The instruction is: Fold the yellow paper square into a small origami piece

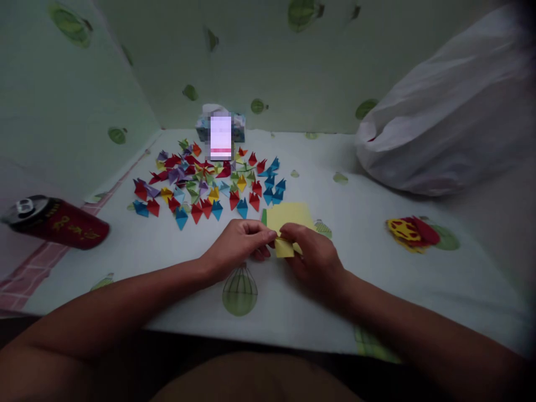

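Note:
Both hands meet at the middle of the table over a small folded yellow paper piece [283,248]. My left hand [237,243] pinches its left edge with thumb and fingertips. My right hand [312,254] pinches it from the right, fingers curled over it. Just behind them lies a stack of yellow square paper sheets [291,215], with a green sheet edge [264,216] showing at its left. Farther back spreads a pile of several folded paper pieces [209,184] in red, blue, yellow, green and purple.
A dark red can [58,222] lies on its side at the left. A phone [220,138] leans on a tissue box [239,127] at the back. A white plastic bag [452,111] fills the right. Red and yellow paper pieces [412,231] lie at the right.

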The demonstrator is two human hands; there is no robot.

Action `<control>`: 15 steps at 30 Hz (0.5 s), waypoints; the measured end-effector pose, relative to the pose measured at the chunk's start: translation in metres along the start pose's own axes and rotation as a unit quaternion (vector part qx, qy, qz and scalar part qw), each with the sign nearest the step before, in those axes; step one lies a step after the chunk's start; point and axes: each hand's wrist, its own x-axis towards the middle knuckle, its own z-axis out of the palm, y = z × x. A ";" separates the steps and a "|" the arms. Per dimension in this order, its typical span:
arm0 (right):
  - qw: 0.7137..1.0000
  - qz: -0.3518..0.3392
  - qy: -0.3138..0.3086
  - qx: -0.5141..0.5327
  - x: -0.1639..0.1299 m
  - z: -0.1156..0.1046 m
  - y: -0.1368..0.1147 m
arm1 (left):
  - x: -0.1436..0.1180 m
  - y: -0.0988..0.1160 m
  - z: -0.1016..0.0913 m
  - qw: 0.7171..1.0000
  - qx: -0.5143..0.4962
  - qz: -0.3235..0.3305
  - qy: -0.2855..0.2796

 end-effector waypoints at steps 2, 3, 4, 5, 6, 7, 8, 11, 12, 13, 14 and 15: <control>0.999 0.035 -0.005 0.020 -0.001 0.001 0.001 | 0.001 -0.001 0.000 1.000 -0.004 -0.003 -0.004; 0.999 0.044 -0.009 0.029 -0.002 0.001 0.001 | 0.001 -0.002 0.000 1.000 -0.006 -0.004 -0.005; 0.998 0.048 -0.014 0.039 -0.002 0.001 0.001 | 0.001 -0.002 0.000 1.000 -0.008 -0.006 -0.007; 0.998 0.050 -0.016 0.047 -0.002 0.001 0.000 | 0.001 -0.003 -0.001 1.000 -0.011 -0.008 -0.009; 0.997 0.048 -0.017 0.053 -0.001 0.001 0.000 | 0.000 -0.003 -0.001 1.000 -0.014 -0.011 -0.012; 0.997 0.042 -0.015 0.055 -0.001 0.001 0.000 | 0.000 -0.003 -0.001 1.000 -0.018 -0.014 -0.016; 0.998 0.033 -0.013 0.054 -0.001 0.001 0.000 | 0.000 -0.003 -0.001 0.999 -0.022 -0.017 -0.019; 0.999 0.003 -0.004 0.037 0.001 0.001 0.001 | 0.000 -0.004 -0.001 0.999 -0.038 -0.018 -0.025; 0.999 -0.002 -0.001 0.034 0.001 0.001 0.001 | 0.001 -0.004 -0.001 0.999 -0.043 -0.017 -0.026; 1.000 -0.004 0.001 0.031 0.002 0.001 0.001 | 0.001 -0.004 -0.001 0.998 -0.048 -0.018 -0.027; 1.000 -0.004 0.002 0.029 0.003 0.001 0.001 | 0.002 -0.004 -0.001 0.998 -0.053 -0.019 -0.029; 1.000 -0.004 0.003 0.028 0.003 0.001 0.001 | 0.002 -0.005 -0.001 0.998 -0.057 -0.022 -0.030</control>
